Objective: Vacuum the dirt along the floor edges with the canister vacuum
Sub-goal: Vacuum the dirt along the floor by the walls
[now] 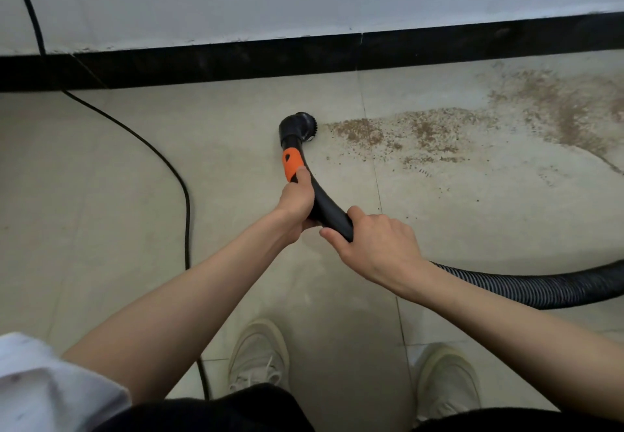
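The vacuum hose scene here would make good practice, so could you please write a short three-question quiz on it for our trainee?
1. True or false: the brush nozzle sits at the left end of the trail of brown dirt.
2. Which hand holds the hose grip nearer the orange band?
A. the left hand
B. the right hand
C. neither
3. Fill in: the thin black power cord lies on the floor to the ____ of the nozzle.

Key: 1 true; 2 A; 3 left.
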The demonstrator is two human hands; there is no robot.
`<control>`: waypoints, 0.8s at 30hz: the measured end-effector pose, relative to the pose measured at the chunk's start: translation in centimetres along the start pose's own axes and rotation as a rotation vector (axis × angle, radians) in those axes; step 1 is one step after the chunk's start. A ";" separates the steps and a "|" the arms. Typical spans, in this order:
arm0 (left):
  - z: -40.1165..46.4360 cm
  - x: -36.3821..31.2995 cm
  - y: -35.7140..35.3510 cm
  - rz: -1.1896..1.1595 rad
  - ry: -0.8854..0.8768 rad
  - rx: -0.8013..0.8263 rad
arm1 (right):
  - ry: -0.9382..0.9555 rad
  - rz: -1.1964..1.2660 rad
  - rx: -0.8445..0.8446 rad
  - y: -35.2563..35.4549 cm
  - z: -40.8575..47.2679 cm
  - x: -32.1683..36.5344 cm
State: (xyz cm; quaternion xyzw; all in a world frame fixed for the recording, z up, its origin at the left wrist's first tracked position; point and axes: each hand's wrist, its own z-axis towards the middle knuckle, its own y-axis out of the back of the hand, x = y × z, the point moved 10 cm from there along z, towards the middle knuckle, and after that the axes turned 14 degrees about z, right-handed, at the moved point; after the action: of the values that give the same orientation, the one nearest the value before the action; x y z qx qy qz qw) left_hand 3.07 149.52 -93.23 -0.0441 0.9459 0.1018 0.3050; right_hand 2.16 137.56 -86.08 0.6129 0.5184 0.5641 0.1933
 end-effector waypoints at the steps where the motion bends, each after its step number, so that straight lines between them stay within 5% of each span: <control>1: 0.0 -0.2 -0.4 0.012 -0.006 0.014 | -0.013 -0.005 -0.008 0.2 -0.1 -0.2; 8: -0.2 -0.1 -1.7 0.020 -0.013 0.025 | -0.017 -0.036 -0.006 0.2 -0.7 -1.3; 18: -1.4 2.1 3.5 -0.066 0.021 -0.202 | 0.154 0.097 0.240 -2.3 1.4 2.2; 24: -3.0 6.2 2.8 0.033 0.065 -0.265 | 0.048 0.267 0.480 -6.3 -0.3 0.7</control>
State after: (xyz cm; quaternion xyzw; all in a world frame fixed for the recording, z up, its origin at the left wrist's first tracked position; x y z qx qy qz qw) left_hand -4.05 151.50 -94.06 -0.0718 0.9340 0.2294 0.2642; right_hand -0.90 140.52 -90.84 0.6906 0.5563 0.4599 -0.0459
